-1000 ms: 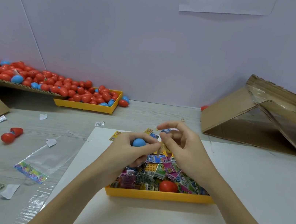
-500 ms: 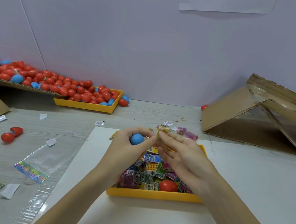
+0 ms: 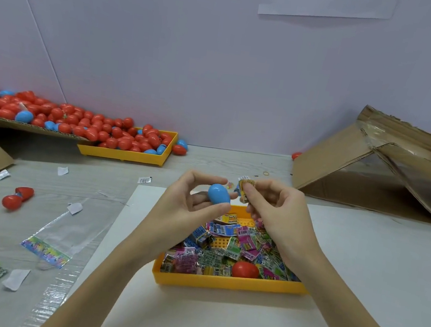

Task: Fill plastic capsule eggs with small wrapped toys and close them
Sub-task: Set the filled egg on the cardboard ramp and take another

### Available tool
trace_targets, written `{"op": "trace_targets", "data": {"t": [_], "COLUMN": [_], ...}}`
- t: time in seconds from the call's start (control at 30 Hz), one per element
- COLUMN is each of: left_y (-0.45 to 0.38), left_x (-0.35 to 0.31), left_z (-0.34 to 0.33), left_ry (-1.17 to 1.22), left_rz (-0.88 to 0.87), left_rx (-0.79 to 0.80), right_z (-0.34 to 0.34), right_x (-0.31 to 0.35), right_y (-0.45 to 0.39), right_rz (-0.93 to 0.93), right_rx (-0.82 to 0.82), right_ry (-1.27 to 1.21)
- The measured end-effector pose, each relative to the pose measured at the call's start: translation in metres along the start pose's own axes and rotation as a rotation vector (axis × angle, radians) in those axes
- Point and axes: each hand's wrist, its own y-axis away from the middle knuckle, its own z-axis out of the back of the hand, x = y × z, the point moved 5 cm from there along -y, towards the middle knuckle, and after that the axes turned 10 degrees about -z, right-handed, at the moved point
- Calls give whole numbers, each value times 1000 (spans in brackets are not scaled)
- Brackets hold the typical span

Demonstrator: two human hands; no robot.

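Pale lilac wall point(image 3: 170, 44) bears a paper sheet point(image 3: 327, 3); grey wood-grain tabletop point(image 3: 223, 161) below.

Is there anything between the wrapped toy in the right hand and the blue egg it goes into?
Nothing visible. The right hand pinches the wrapped toy right beside the blue egg, gripped by the left hand.

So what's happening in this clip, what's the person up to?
A person is packing toy capsules. The left hand holds a blue egg above the near yellow tray, while the right hand pinches a small wrapped toy right beside it; the toy is not yet inside. The tray holds a heap of wrapped toys and one red egg. Many more eggs, mostly red, fill the far tray at the back left.
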Motion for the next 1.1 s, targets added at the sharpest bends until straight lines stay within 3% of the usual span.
{"op": "trace_targets", "data": {"t": [0.17, 0.77, 1.1], "left_y": [0, -1, -1], "left_x": [-5, -2, -1], "left_z": [2, 5, 7], "left_ry": [-142, -189, -124], "left_rz": [-60, -58, -29], "left_rx": [-97, -123, -116], "right_z": [-3, -8, -7], "right_x": [-2, 9, 11], "right_y": [0, 6, 8], "right_rz": [13, 86, 20], "right_rx": [26, 80, 36], "right_ry": [24, 105, 35]}}
